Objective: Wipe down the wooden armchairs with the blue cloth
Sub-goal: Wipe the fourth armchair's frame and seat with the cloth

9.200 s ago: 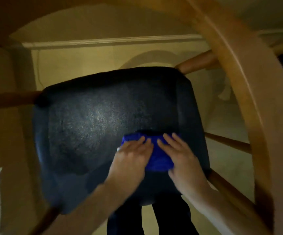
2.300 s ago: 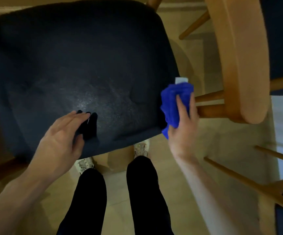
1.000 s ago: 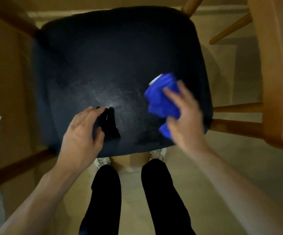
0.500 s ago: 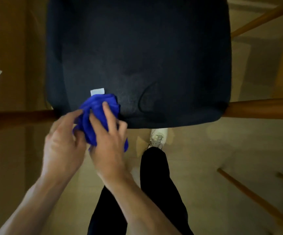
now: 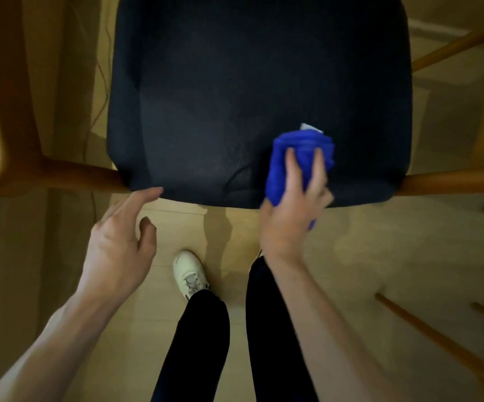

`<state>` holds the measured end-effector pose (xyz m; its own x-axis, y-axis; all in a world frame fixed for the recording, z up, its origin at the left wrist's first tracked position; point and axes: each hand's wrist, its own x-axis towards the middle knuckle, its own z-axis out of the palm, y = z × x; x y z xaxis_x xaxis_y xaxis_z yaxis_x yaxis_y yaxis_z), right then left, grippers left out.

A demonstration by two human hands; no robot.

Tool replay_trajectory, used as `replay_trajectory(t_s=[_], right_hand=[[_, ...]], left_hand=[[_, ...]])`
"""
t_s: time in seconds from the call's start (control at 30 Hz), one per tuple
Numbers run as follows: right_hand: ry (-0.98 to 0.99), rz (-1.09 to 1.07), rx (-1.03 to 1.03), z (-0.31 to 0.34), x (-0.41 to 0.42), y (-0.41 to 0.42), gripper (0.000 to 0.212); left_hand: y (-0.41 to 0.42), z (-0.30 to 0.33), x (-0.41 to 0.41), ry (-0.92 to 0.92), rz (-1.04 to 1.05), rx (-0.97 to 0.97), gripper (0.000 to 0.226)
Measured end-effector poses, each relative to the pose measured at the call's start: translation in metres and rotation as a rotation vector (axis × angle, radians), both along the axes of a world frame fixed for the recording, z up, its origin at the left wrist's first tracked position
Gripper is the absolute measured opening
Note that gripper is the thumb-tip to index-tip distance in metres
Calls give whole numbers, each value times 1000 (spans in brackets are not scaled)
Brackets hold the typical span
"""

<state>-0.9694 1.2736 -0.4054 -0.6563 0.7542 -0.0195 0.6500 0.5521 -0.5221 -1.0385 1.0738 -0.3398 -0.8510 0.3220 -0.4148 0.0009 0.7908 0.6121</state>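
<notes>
Blue cloth [image 5: 299,161], bunched into a thick wad, sits at about four o'clock on the dark seat cushion [image 5: 252,91], close to its front edge, with a small white tag poking out of its far side. Half a second ago the wad was at the cushion's front corner near seven o'clock with both hands gathered on it; now it has crossed to the other side and only the right hand [image 5: 290,216] has it. That reads as one sweep along the front of the seat, so I judge the cushion pass to be well along, while the wooden frame rails [image 5: 69,175] at nine and three o'clock look not yet reached by the cloth.

Right hand grips the wad from the near side, fingers curled over its top and palm hanging past the cushion's edge, wrist bent up from a forearm that comes in from five o'clock.

Left hand [image 5: 119,245] has let go and holds nothing. Its fingers are loosely spread, the index fingertip just touching the cushion's front rim around seven o'clock, the thumb apart below.

Beneath, at six o'clock, a white shoe [image 5: 190,274] and dark trouser legs stand on pale flooring.
</notes>
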Motion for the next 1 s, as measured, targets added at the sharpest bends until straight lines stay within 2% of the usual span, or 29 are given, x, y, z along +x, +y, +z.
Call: replay_trajectory(t_s=[0.1, 0.17, 0.23, 0.3, 0.43, 0.53, 0.63, 0.7, 0.83, 0.93, 1.0], right_hand=[[47, 24, -94, 1, -12, -36, 86], [52, 133, -141, 5, -12, -44, 87], [55, 317, -220, 9, -3, -34, 88], [82, 399, -277, 15, 10, 3, 86], [90, 79, -33, 20, 41, 114, 74], [2, -72, -39, 16, 59, 153, 69], [-13, -80, -96, 8, 52, 116, 65], [31, 25, -143, 5, 38, 60, 67], [120, 247, -395, 9, 4, -49, 80], [151, 271, -518, 20, -7, -56, 80], [184, 249, -494, 28, -2, -24, 78]], left_hand=[[-7, 5, 1, -30, 13, -25, 44], [-8, 8, 1, -65, 13, -43, 44], [-6, 9, 2, -100, 11, -48, 45], [2, 8, 4, -110, -2, -24, 44], [35, -3, 8, 14, -101, -9, 45], [62, -13, 11, 97, -167, -9, 46], [82, -22, 15, 119, -196, 13, 45], [88, -23, 13, 123, -175, 24, 46], [73, -13, -3, 136, -15, 23, 43], [46, -1, -15, 130, 47, -10, 44], [34, 4, -16, 83, 39, -5, 45]])
